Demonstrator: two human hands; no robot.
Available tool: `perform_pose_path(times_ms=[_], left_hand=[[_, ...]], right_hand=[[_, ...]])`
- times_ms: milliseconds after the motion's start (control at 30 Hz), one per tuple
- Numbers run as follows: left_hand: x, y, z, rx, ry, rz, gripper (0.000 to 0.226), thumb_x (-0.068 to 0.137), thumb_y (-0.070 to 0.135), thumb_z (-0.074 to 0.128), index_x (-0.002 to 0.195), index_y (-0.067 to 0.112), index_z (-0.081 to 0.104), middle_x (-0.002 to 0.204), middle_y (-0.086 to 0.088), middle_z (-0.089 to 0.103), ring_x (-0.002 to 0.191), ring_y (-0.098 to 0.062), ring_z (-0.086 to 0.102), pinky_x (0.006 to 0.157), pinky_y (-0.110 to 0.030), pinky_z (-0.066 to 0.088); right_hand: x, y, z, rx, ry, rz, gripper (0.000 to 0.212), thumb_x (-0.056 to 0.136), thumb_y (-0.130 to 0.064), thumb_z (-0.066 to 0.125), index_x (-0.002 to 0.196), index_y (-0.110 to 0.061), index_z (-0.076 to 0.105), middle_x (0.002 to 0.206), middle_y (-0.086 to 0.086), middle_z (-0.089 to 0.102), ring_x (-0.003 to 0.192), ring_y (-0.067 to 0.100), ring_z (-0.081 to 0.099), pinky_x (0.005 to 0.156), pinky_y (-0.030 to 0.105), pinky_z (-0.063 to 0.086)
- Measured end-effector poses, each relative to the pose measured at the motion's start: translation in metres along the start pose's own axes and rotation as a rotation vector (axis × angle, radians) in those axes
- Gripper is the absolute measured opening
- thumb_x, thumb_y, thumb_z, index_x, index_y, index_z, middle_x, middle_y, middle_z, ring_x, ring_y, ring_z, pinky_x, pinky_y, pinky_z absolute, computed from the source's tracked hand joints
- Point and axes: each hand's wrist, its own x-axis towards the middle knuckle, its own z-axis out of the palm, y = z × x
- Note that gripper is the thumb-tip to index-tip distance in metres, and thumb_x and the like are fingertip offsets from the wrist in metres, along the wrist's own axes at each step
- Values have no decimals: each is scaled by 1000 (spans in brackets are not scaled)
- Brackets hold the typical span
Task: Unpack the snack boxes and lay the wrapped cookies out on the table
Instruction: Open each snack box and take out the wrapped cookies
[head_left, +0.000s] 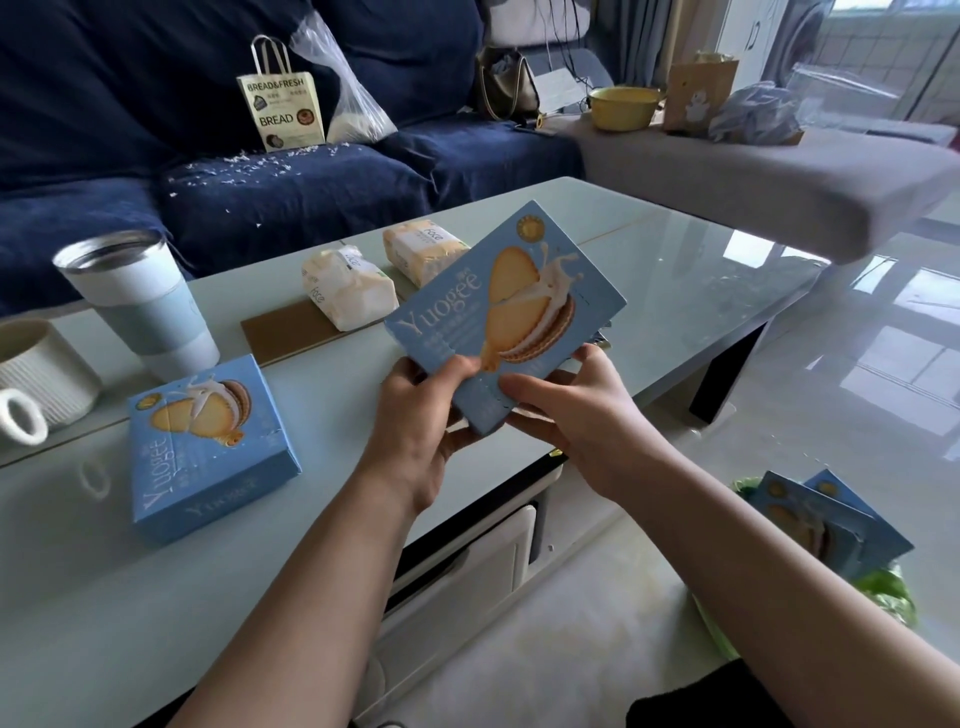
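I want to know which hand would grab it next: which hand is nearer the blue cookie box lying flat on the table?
Left. The left hand grips the raised box just right of the flat blue cookie box; the right hand is farther right.

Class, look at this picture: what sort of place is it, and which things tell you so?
Most likely a home living room. A dark blue sofa runs along the back, a low glass-topped coffee table stands before it, and a mug and a tumbler sit on the table.

head cam | looks forward-down | close over table (675, 270) edge | single view
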Motion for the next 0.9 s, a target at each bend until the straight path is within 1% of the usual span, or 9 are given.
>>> perform_pose_path(times_ms=[67,133,200,300,400,567,700,800,900], left_hand=[[1,1,-2,-6,22,6,26,92,14,60,117,12,62,97,-10,72,83,-24,70,74,-40,59],[3,2,-4,-10,70,33,26,92,14,60,117,12,63,102,-9,74,85,-20,72,74,-37,60],[5,3,-8,-15,97,61,29,91,11,61,120,10,62,106,-10,73,85,-17,72,70,-33,59],[6,3,-10,-13,99,79,29,89,7,64,118,6,61,101,-12,72,81,-17,72,64,-30,58],[5,-1,-7,17,110,84,29,88,6,65,116,5,62,101,-13,71,81,-19,71,64,-31,59],[6,-3,-4,31,120,98,23,87,3,65,110,6,64,92,-10,71,80,-21,71,64,-33,59],[7,-5,-3,33,138,82,23,88,3,65,110,7,64,94,-11,71,79,-21,71,61,-31,59],[8,-5,-2,12,144,66,23,87,3,65,110,8,64,96,-12,71,81,-22,70,63,-33,60],[7,-4,-2,-16,118,48,23,88,4,65,110,10,64,96,-11,70,81,-22,70,65,-34,61]], right_hand=[[0,1,1,5,-21,7,39,79,3,73,103,-17,50,105,10,70,97,22,70,79,39,60],[1,1,2,-3,-28,11,47,78,5,72,112,-16,47,107,11,69,97,22,70,80,44,59],[2,2,2,-2,-19,22,56,77,5,73,119,-17,42,109,11,68,97,22,70,79,46,59],[2,5,4,17,16,14,61,75,-3,79,120,-18,41,111,9,67,93,21,71,70,41,61],[2,7,8,-3,79,-30,63,73,-9,82,120,-16,40,110,7,66,86,17,73,61,36,60],[6,11,8,-69,138,-64,68,71,-12,84,121,-17,39,111,9,64,89,18,71,59,36,60],[9,11,7,-133,172,-83,68,68,-15,86,120,-18,42,109,7,64,90,18,70,54,32,59],[10,11,8,-157,185,-74,68,67,-16,85,119,-20,42,107,6,65,90,18,70,56,37,60],[7,8,8,-134,192,-64,68,69,-13,85,118,-21,38,106,3,64,90,17,70,59,36,61]])
